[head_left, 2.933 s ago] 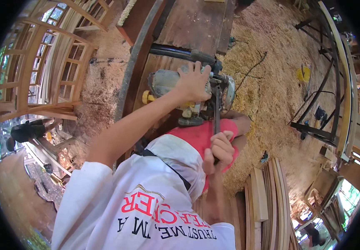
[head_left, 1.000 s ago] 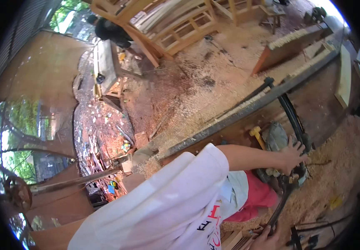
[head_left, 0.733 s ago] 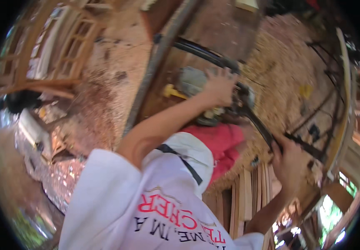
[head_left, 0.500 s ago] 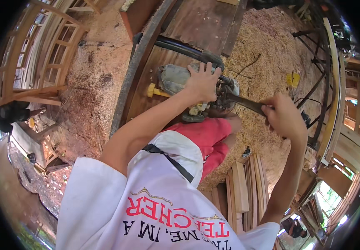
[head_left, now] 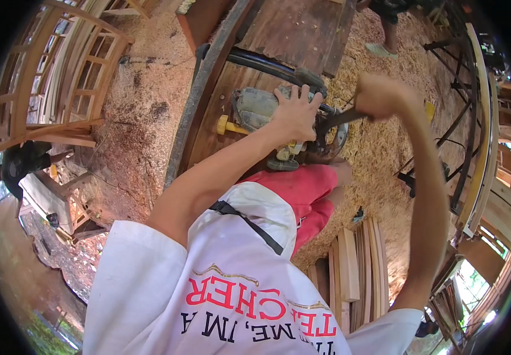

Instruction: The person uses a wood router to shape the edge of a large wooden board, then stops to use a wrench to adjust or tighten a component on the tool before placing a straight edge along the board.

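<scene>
A grey power tool (head_left: pixel 250 110) that looks like a router lies on its side on the brown wooden bench (head_left: pixel 213 105), with a yellow knob (head_left: pixel 224 125) at its left. My left hand (head_left: pixel 295 117) is on its body, fingers spread and curved over it, holding it against the bench. At the tool's right end is a round metal ring base (head_left: pixel 341 137). My right hand (head_left: pixel 385 97) is closed in a fist around the end of a dark flat wrench (head_left: pixel 343 120), whose other end meets the tool by the ring. Its exact contact there is hard to make out.
A black bar (head_left: pixel 261 64) crosses the bench behind the tool. Wood shavings (head_left: pixel 379 154) cover the floor. Stacked planks (head_left: pixel 359 266) lie near right; wooden frames (head_left: pixel 93 77) stand far left. Another person's foot (head_left: pixel 381 50) shows at far right, and a person (head_left: pixel 25 165) at left.
My right hand has swung away from me and slightly left, turning the wrench's handle end upward in view. My left hand stays on the tool. Another person's leg has appeared at far right.
</scene>
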The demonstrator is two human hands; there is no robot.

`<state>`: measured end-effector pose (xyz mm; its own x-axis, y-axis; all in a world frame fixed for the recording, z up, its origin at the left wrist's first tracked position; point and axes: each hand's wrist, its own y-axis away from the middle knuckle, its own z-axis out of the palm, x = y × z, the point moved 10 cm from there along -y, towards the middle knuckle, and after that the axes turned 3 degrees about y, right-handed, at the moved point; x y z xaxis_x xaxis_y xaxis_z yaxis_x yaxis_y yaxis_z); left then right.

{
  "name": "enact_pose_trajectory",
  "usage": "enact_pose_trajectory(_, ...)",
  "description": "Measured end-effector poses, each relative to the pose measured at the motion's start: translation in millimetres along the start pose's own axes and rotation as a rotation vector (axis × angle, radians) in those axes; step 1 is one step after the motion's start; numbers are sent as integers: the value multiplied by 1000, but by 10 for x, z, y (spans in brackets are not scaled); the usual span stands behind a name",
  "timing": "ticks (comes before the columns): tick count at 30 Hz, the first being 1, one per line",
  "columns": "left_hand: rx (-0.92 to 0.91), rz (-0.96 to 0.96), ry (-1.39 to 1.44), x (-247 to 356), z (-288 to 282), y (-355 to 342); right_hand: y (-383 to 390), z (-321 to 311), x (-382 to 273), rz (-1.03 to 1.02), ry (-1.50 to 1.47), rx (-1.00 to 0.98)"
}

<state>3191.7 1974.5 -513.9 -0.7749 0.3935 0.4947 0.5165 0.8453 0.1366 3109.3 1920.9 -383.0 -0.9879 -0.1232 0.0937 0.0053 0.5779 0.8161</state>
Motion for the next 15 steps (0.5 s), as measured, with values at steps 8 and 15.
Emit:
enact_pose_trajectory(8, 62, 31, -36, -15, -25, 68, 921, 548, -229, 121, -190, 603)
enact_pose_trajectory(15, 120, 43, -53, -8, -9, 63, 1103, 503, -235, 96, -230, 991)
